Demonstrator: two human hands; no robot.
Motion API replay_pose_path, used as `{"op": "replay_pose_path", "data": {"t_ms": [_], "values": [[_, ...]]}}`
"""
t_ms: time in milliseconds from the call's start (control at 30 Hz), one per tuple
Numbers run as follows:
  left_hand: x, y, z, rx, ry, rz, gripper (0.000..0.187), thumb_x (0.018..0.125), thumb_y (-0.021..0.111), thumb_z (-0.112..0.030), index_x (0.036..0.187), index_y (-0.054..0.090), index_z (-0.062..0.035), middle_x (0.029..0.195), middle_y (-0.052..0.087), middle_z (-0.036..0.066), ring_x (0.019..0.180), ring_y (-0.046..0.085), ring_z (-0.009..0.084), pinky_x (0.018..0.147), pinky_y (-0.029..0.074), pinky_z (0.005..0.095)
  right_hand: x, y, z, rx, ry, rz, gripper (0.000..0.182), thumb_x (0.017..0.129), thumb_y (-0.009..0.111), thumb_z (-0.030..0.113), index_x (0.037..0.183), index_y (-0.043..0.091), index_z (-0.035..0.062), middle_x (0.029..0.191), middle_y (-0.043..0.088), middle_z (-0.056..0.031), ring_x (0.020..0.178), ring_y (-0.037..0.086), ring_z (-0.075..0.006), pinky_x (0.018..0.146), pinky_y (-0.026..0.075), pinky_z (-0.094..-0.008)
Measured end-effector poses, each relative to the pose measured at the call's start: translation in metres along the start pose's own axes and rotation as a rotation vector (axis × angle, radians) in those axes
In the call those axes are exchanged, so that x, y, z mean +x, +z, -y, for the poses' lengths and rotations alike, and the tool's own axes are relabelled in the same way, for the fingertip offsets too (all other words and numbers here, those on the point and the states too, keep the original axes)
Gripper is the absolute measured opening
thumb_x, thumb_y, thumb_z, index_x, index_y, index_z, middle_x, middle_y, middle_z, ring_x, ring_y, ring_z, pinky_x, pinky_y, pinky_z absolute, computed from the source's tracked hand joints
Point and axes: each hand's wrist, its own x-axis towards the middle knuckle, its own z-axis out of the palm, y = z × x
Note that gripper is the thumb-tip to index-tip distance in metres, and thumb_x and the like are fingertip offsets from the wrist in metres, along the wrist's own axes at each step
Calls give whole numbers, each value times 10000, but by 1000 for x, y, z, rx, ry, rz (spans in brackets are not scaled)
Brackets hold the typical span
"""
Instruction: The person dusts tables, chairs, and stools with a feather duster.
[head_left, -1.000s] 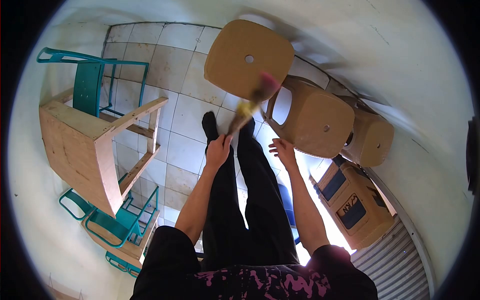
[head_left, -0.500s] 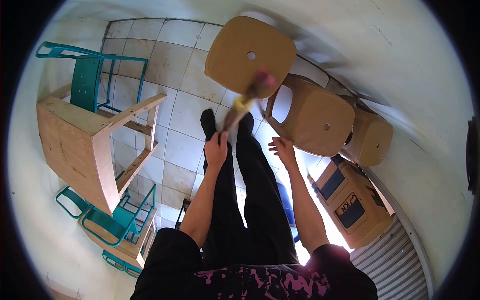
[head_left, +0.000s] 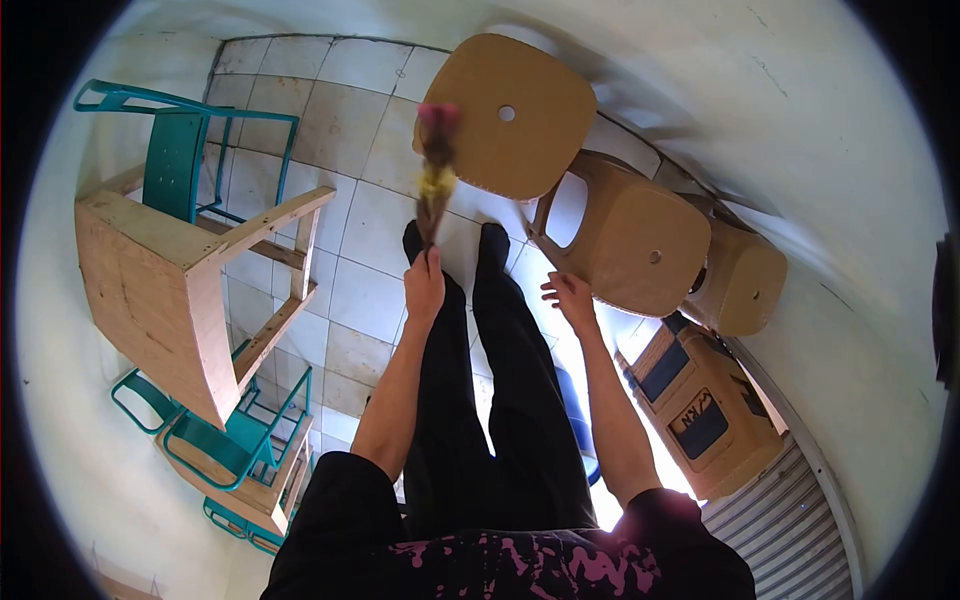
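Note:
My left hand (head_left: 425,285) is closed around the handle end of a feather duster (head_left: 435,185). Its narrow shape is dark brown with a yellow band and a pinkish-red tip, blurred by motion. The tip overlaps the left edge of the nearest brown plastic stool (head_left: 520,150), which has a round hole in its seat. My right hand (head_left: 571,297) hangs over the floor with fingers loosely apart and nothing in it. Close by it is a second brown plastic stool (head_left: 625,235), with an oval gap between seat and leg.
Along the right wall stand another brown stool (head_left: 760,285) and a tan-and-blue cabinet-like box (head_left: 705,415), near a ribbed shutter (head_left: 790,520). To the left are a wooden table (head_left: 150,290) and green metal chairs (head_left: 172,165). Tiled floor (head_left: 380,225) lies underfoot.
The feather duster has swung left, its pink tip going from the stool's lower right to its left edge. My left hand shifted slightly left; my right hand barely moved.

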Motion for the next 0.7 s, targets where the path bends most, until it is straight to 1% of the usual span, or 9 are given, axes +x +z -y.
{"op": "replay_pose_path", "data": {"t_ms": [33, 100, 367, 433, 500, 533, 600, 633, 700], "values": [[-1, -3, 1, 2, 0, -2, 418, 1009, 500, -380, 885, 598, 8, 755, 630, 282, 739, 601, 505, 610, 454, 547, 0, -1, 1, -9, -13, 7, 365, 989, 570, 344, 1114, 638, 8, 933, 727, -95, 765, 704, -175, 642, 500, -293], [-4, -10, 0, 227, 56, 326, 424, 1010, 503, -367, 860, 599, 18, 771, 634, 280, 756, 605, 498, 624, 467, 522, 3, -2, -1, -7, -14, 7, 365, 989, 570, 346, 1111, 638, 9, 932, 727, -95, 766, 705, -176, 644, 501, -293], [12, 13, -2, -205, -142, 86, 461, 1014, 496, -400, 866, 592, 27, 776, 622, 278, 793, 595, 503, 627, 460, 501, 9, -6, 1, -13, -22, 11, 367, 985, 578, 352, 1103, 639, 10, 929, 727, -94, 762, 708, -178, 643, 503, -290], [18, 19, -11, -125, -188, 195, 446, 1007, 518, -386, 914, 614, 39, 798, 623, 280, 819, 603, 486, 660, 472, 465, 8, -5, 3, -11, -9, 10, 369, 982, 582, 355, 1101, 639, 10, 926, 727, -94, 757, 706, -175, 641, 500, -290], [27, 14, -36, -9, -12, 368, 412, 991, 558, -364, 949, 628, 41, 804, 615, 292, 832, 609, 471, 688, 480, 443, 11, -5, 1, -2, -9, 14, 367, 982, 583, 354, 1098, 639, 11, 925, 726, -93, 756, 705, -173, 639, 497, -288], [32, 11, -47, -80, -2, 324, 397, 975, 594, -349, 940, 632, 45, 818, 630, 280, 798, 637, 422, 674, 478, 432, 12, -6, 0, 5, -12, 19, 365, 981, 584, 353, 1094, 639, 11, 924, 726, -93, 755, 704, -171, 638, 495, -287], [43, 21, -39, -260, 45, 113, 292, 998, 574, -283, 911, 602, -6, 701, 538, 26, 614, 515, 147, 544, 395, 304, 12, -7, 4, 0, -11, 15, 362, 980, 587, 353, 1091, 640, 12, 922, 726, -92, 757, 703, -169, 636, 493, -284], [48, 23, -33, -522, -147, 178, 208, 1017, 537, -234, 963, 593, -41, 725, 504, -22, 593, 452, 84, 522, 356, 240, 12, -7, 5, -4, -10, 15, 360, 979, 589, 352, 1088, 640, 13, 921, 726, -91, 759, 702, -168, 635, 491, -282], [47, 26, -47, -624, -225, 215, 182, 1024, 519, -218, 979, 584, -55, 722, 479, -38, 586, 421, 68, 520, 336, 216, 16, -9, 3, 14, 5, 24, 358, 978, 592, 352, 1087, 640, 15, 919, 725, -91, 760, 700, -167, 635, 490, -281]]}}
